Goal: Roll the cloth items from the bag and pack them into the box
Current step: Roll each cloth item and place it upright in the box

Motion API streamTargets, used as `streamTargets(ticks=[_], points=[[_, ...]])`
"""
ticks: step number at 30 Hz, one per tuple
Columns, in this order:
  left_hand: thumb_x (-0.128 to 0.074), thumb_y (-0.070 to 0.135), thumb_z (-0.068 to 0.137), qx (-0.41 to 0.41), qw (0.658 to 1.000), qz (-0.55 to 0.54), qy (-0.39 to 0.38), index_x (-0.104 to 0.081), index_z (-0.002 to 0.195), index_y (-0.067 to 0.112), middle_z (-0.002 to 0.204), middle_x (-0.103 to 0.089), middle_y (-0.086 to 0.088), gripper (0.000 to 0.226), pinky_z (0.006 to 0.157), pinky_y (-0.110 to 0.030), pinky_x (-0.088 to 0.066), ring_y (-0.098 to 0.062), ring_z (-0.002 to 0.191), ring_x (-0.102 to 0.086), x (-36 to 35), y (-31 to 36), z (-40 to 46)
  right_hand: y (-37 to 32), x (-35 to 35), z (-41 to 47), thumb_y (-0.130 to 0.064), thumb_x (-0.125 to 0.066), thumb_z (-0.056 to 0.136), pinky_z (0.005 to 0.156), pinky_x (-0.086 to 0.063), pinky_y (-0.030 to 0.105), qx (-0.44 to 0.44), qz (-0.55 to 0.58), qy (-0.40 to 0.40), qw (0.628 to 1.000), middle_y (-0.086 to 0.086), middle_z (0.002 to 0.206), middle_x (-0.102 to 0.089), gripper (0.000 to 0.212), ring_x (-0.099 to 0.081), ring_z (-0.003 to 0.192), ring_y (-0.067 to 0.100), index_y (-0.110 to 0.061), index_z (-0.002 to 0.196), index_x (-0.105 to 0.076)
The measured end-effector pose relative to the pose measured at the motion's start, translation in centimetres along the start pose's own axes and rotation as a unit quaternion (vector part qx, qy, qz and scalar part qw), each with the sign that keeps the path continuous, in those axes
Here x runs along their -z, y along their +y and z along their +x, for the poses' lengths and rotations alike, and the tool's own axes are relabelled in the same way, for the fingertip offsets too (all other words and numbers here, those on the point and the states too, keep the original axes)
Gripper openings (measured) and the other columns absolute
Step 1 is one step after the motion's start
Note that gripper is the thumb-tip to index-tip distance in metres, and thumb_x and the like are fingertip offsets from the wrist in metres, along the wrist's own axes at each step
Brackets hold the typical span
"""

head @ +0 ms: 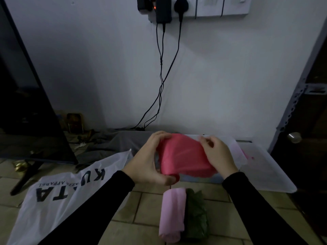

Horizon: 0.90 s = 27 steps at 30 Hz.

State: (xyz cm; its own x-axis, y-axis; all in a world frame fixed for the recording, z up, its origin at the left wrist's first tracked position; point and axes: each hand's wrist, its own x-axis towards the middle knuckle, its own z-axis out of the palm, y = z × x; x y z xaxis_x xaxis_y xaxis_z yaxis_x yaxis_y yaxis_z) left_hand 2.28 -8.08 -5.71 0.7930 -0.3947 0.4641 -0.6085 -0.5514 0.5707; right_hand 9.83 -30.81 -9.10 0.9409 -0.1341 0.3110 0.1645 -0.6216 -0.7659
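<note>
Two hands hold one red cloth in the air, at the middle of the view, over the near edge of the box. The left hand grips the left end of it, the thumb curled under the rolled part at 6 o'clock and the fingers curled over the top. The right hand pinches the right end with curled fingers. The cloth is stretched between them and partly rolled.

One clear plastic box lies on the tiled floor at 3 o'clock from the hands; its far part is hidden behind them. Two finished rolls lie side by side and touching at 6 o'clock — one pale pink roll on the left and one dark green roll on the right. One white bag with black letters lies flat at 8 o'clock.

One dark screen stands at 10 o'clock. Two black cables hang down the white wall at 12 o'clock — they come from the plugs above.
</note>
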Motion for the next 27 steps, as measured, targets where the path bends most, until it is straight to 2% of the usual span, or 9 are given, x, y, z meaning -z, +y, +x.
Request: streamTargets(ticks=[4, 7, 11, 15, 19, 21, 23, 25, 27], points=[[-0.077, 0.055, 0.043, 0.013, 0.996, 0.09, 0.012, -0.042, 0.135, 0.016, 0.136, -0.038, 0.009, 0.105, 0.104, -0.019, -0.038, -0.003, 0.124, -0.042, 0.6, -0.5, 0.6, -5.0, 1.9, -3.4, -0.043, -0.046, 0.093, 0.089, -0.039, 0.028, 0.135, 0.034, 0.18, 0.974, 0.007, 0.108, -0.059, 0.035, -0.054, 0.101, 0.02, -0.013, 0.103, -0.062], [-0.075, 0.058, 0.046, 0.002, 0.985, 0.173, 0.014, -0.047, 0.132, 0.011, 0.133, -0.044, 0.0, 0.103, 0.104, -0.031, -0.041, -0.015, 0.124, -0.046, 0.3, -1.2, 1.3, -9.7, 0.6, -7.4, -0.029, -0.042, 0.094, 0.092, -0.042, 0.027, 0.222, 0.01, 0.049, 0.974, 0.007, 0.107, -0.066, 0.034, -0.059, 0.1, 0.02, -0.01, 0.106, -0.066], [-0.059, 0.049, 0.068, -0.04, 0.974, 0.22, 0.025, -0.047, 0.133, 0.006, 0.131, -0.047, -0.009, 0.079, 0.105, -0.04, -0.041, -0.024, 0.124, -0.047, 0.0, -0.6, 1.9, -11.3, -2.7, -8.9, -0.014, -0.033, 0.097, 0.101, -0.034, 0.022, 0.147, -0.075, -0.114, 0.98, 0.011, 0.145, -0.042, 0.048, -0.047, 0.127, 0.02, -0.004, 0.144, -0.033], [-0.08, 0.051, 0.048, -0.073, 0.979, 0.189, 0.023, -0.043, 0.134, 0.014, 0.129, -0.047, -0.004, 0.101, 0.106, -0.033, -0.04, -0.02, 0.122, -0.048, 0.2, 0.3, 2.1, -10.8, -3.1, -7.8, -0.023, -0.037, 0.099, 0.087, -0.044, 0.026, 0.064, 0.007, -0.083, 0.994, 0.013, 0.109, -0.06, 0.028, -0.058, 0.102, 0.024, -0.012, 0.119, -0.053], [-0.075, 0.042, 0.038, -0.067, 0.993, 0.088, 0.04, -0.042, 0.131, 0.019, 0.127, -0.049, 0.005, 0.101, 0.103, -0.022, -0.04, -0.011, 0.121, -0.049, 0.5, 1.3, 2.1, -10.8, -2.2, -6.9, -0.052, -0.033, 0.097, 0.094, -0.047, 0.037, -0.058, 0.117, -0.145, 0.981, 0.014, 0.115, -0.057, 0.046, -0.06, 0.098, 0.023, -0.017, 0.112, -0.06], [-0.076, 0.035, 0.039, -0.055, 0.996, 0.021, 0.061, -0.045, 0.124, 0.018, 0.118, -0.054, 0.006, 0.092, 0.093, -0.023, -0.045, -0.009, 0.109, -0.056, 0.2, 1.6, 1.8, -11.0, -1.2, -6.9, -0.056, -0.038, 0.095, 0.086, -0.053, 0.036, -0.122, 0.212, -0.174, 0.954, 0.011, 0.114, -0.06, 0.049, -0.063, 0.094, 0.019, -0.015, 0.115, -0.057], [-0.08, 0.028, 0.042, -0.027, 0.994, -0.059, 0.09, -0.045, 0.122, 0.018, 0.114, -0.056, 0.003, 0.089, 0.088, -0.031, -0.049, -0.015, 0.102, -0.059, -0.3, 1.5, 1.5, -11.1, -0.3, -6.9, -0.046, -0.046, 0.096, 0.068, -0.057, 0.026, -0.207, 0.372, -0.215, 0.879, 0.01, 0.103, -0.066, 0.047, -0.066, 0.083, 0.016, -0.008, 0.122, -0.052], [-0.082, 0.024, 0.044, -0.002, 0.982, -0.158, 0.103, -0.043, 0.123, 0.019, 0.117, -0.054, -0.004, 0.088, 0.087, -0.038, -0.051, -0.024, 0.105, -0.057, -1.0, 1.5, 1.4, -11.0, 0.0, -6.9, -0.039, -0.051, 0.095, 0.07, -0.058, 0.029, -0.243, 0.486, -0.245, 0.803, 0.015, 0.108, -0.068, 0.047, -0.069, 0.09, 0.021, -0.002, 0.124, -0.053], [-0.08, 0.025, 0.046, 0.02, 0.967, -0.229, 0.109, -0.04, 0.126, 0.02, 0.123, -0.051, -0.009, 0.089, 0.089, -0.03, -0.05, -0.024, 0.112, -0.055, -1.5, 1.5, 1.5, -10.9, 0.1, -6.9, -0.039, -0.053, 0.093, 0.079, -0.057, 0.035, -0.244, 0.531, -0.262, 0.768, 0.018, 0.115, -0.068, 0.046, -0.067, 0.103, 0.027, -0.004, 0.123, -0.057]])
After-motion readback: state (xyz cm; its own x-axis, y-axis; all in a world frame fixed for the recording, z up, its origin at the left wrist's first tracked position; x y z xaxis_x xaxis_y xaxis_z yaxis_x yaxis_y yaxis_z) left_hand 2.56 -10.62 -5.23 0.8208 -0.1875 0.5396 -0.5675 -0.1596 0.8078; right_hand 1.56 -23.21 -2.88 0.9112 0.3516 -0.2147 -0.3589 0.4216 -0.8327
